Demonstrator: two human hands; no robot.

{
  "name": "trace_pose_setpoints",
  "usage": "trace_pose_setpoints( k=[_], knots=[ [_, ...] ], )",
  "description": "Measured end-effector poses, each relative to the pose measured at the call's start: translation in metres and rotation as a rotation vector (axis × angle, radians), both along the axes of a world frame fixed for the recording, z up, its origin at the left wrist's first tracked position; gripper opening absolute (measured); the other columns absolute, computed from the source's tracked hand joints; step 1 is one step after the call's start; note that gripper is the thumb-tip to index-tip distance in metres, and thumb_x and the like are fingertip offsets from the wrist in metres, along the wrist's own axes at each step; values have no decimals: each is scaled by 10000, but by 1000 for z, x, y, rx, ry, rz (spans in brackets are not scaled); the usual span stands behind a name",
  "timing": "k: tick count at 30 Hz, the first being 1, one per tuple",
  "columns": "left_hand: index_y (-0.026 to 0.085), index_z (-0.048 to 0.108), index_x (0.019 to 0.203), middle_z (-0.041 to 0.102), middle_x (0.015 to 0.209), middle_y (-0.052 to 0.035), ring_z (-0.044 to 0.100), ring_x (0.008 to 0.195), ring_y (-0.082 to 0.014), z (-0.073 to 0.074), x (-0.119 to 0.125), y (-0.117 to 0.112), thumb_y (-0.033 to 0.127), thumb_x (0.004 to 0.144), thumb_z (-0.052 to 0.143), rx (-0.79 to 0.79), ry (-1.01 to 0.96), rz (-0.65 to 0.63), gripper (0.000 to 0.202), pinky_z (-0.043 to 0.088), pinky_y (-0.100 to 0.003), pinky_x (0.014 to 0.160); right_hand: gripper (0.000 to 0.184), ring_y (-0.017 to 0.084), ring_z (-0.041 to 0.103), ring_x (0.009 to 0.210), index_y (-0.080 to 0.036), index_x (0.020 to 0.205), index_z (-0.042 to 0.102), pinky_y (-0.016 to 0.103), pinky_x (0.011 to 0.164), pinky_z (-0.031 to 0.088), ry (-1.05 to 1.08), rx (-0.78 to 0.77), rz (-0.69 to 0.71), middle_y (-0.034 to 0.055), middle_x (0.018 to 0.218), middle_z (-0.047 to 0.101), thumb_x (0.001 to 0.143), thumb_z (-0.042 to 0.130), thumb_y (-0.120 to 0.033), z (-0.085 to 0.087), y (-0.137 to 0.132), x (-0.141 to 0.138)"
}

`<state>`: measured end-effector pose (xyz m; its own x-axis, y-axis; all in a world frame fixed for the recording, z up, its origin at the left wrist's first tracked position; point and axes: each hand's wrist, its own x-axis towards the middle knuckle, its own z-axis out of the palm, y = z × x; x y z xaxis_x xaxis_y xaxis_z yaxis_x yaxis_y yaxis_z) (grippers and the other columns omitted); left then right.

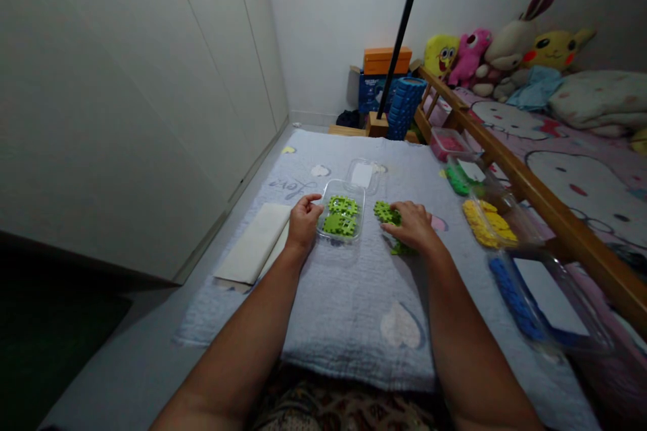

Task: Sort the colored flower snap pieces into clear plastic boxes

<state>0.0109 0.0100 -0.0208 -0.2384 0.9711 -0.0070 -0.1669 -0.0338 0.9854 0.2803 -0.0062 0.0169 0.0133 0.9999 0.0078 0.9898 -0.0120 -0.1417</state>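
A clear plastic box stands on the cloth in front of me, with several light-green notched interlocking pieces lying in it in two groups. My left hand is at the box's left side, its fingers and thumb closed on the rim. To the right of the box, my right hand is curled over more light-green notched pieces, with thumb and fingers around them. Part of these pieces is hidden under the hand, and another green piece shows below the palm.
A clear lid with a white label lies behind the box. Folded cream sheets lie at left. Along the right edge stand boxes of pink, green, yellow and blue pieces, beside a wooden bed rail.
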Motion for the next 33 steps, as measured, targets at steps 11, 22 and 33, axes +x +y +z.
trace_pose_setpoints(
  k=[11, 22, 33],
  knots=[
    [167, 697, 1020, 440, 616, 90, 393, 554, -103, 1, 0, -1, 355, 660, 737, -1, -3, -7, 408, 313, -236, 573, 302, 359, 545, 1147, -224, 1143, 739, 455, 932, 404, 109, 211, -47, 150, 1226, 700, 877, 647, -336, -6, -1, -9],
    [166, 692, 1028, 459, 622, 90, 402, 542, -98, 1, 0, -1, 345, 647, 736, -13, -20, -8, 423, 314, -232, 557, 321, 350, 499, 1297, -246, 1179, 722, 510, 1098, 343, 323, 244, 311, 101, 1416, 711, 863, 668, -219, 16, 6, -62],
    [168, 697, 1011, 438, 615, 97, 376, 542, -94, 4, 0, -2, 350, 653, 752, -8, -26, -8, 405, 308, -235, 567, 307, 369, 481, 1339, -253, 1176, 739, 545, 1110, 345, 306, 263, 173, 105, 1483, 674, 882, 656, -215, 15, 23, -51]
  ],
)
